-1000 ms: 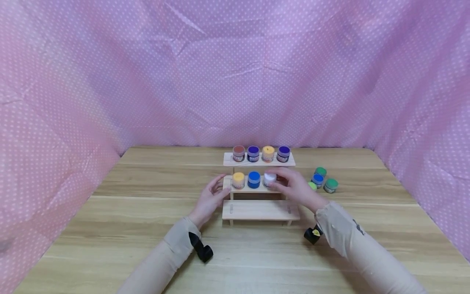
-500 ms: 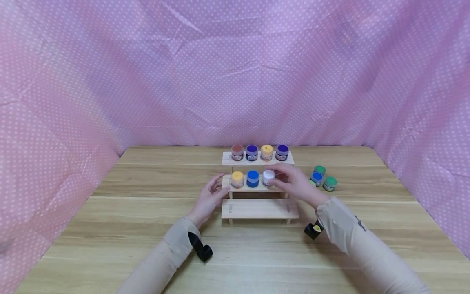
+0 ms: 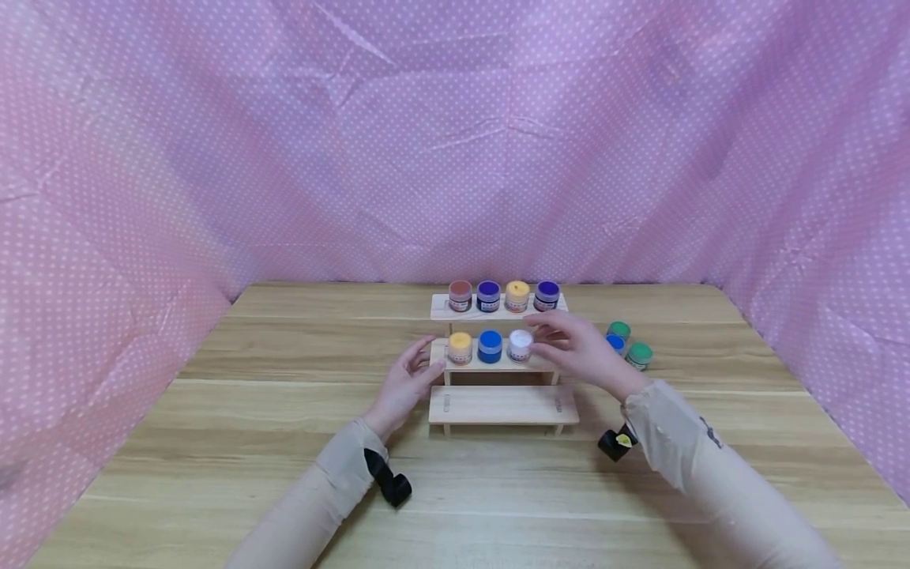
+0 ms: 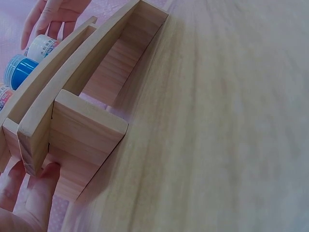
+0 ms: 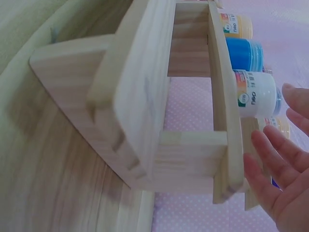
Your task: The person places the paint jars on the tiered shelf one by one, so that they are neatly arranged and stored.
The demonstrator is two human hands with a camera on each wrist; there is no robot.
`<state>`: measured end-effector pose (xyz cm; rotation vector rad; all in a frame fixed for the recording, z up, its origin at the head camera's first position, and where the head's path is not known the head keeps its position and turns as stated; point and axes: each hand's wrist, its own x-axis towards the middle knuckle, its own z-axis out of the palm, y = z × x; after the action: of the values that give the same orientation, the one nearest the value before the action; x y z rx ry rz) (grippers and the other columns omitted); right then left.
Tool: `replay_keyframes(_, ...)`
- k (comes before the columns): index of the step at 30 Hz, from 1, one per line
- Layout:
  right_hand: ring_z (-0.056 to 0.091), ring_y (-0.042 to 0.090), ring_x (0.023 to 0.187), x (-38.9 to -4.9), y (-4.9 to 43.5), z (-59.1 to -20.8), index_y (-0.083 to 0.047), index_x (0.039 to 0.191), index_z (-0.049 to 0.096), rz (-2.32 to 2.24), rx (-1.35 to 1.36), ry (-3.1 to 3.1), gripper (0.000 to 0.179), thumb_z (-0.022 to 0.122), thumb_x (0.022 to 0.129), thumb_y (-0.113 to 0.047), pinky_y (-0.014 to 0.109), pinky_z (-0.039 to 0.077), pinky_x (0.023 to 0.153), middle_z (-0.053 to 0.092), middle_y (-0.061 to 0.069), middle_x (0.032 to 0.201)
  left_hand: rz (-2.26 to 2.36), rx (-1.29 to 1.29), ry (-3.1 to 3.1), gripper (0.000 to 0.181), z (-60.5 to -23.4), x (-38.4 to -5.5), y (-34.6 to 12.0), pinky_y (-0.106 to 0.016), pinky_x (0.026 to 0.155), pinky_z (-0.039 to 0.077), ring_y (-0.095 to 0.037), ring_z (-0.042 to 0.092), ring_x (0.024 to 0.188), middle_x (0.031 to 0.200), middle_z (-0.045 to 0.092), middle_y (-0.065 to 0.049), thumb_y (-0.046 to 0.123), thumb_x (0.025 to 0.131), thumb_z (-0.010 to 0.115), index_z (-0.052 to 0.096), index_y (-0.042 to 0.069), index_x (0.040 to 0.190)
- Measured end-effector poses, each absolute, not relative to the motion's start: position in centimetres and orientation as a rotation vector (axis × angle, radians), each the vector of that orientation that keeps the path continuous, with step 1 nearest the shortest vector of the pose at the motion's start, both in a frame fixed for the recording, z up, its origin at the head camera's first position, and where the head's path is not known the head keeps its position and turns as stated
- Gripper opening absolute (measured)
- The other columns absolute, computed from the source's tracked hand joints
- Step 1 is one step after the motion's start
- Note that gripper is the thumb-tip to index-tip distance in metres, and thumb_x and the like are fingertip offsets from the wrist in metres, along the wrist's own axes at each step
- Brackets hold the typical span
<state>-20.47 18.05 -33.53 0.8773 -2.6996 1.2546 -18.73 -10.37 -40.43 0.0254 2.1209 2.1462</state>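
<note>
A stepped wooden stand (image 3: 503,405) has three tiers. On its middle tier, from left to right, are a yellow paint jar (image 3: 460,348), a blue paint jar (image 3: 490,347) and a white paint jar (image 3: 520,345). My right hand (image 3: 579,352) is just right of the white jar, fingers spread and holding nothing. In the right wrist view, a gap shows between those fingers (image 5: 276,153) and the white jar (image 5: 256,94). At the stand's left end, my left hand (image 3: 407,387) rests with relaxed fingers; its thumb (image 4: 44,186) touches the wood in the left wrist view.
Several paint jars (image 3: 488,296) stand in a row on the top tier. Right of the stand, green jars (image 3: 640,356) and a blue jar (image 3: 615,343) sit on the wooden table (image 3: 270,427), partly behind my right hand. A pink dotted cloth (image 3: 455,158) hangs behind.
My right hand has let go of the white jar and drawn slightly to the right. The jar stays on the middle tier. My left hand keeps its place at the stand.
</note>
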Motion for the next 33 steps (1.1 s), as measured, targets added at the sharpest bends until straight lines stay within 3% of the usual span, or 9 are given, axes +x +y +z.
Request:
replay_keyframes(22,0.063,0.029,0.096,-19.6,21.0,-35.6,-0.001,0.125,0.057,1.229,0.821,-2.570,0.038,0.064,0.087,-0.001,0.048,0.050,0.087,0.061,0.017,0.119,2.168,0.033,2.127,0.060,-40.6,-18.6,-10.7,-0.017,0.057,0.040,-0.009,0.060,0.092,0.131,0.051,-0.019,0.009,0.092,0.059,0.034,0.013,0.146)
replay_keyframes(33,0.063,0.021,0.096,-18.7,22.3,-36.5,0.000,0.125,0.057,1.211,0.743,-2.586,0.038,0.064,0.088,-0.004,0.038,0.052,0.085,0.065,0.015,0.111,2.173,0.016,2.103,0.060,-40.6,-18.6,-10.3,-0.016,0.055,0.038,-0.007,0.059,0.084,0.126,0.054,-0.017,0.008,0.091,0.060,0.036,0.014,0.145)
